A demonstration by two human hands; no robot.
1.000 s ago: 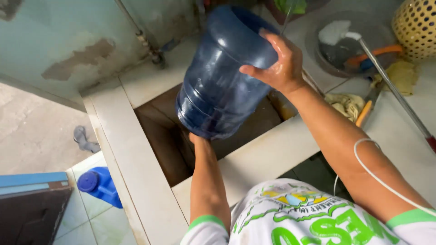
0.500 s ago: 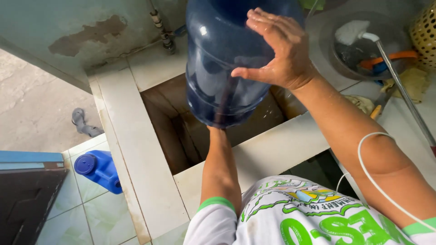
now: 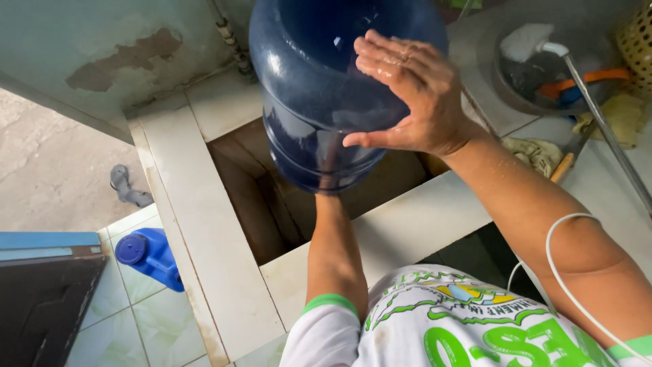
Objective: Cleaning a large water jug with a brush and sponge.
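A large dark blue water jug (image 3: 319, 88) is held up over a tiled basin (image 3: 401, 231) with a brown, stained inside. My right hand (image 3: 407, 95) lies flat against the jug's side, wet, fingers spread. My left arm reaches up under the jug; my left hand is hidden behind its lower end, where it seems to grip the neck. The jug is tilted with its lower end pointing down into the basin.
A blue plastic can (image 3: 149, 255) lies on the floor tiles at the left, next to a dark board (image 3: 41, 299). A metal bowl (image 3: 543, 75) with a rag, an orange tool and a long metal rod (image 3: 604, 129) sit on the counter at the right. A pipe (image 3: 231, 41) runs down the wall.
The jug has been lifted higher and closer to the camera, turning more upright. My right hand slid from its upper edge to lie flat on its side.
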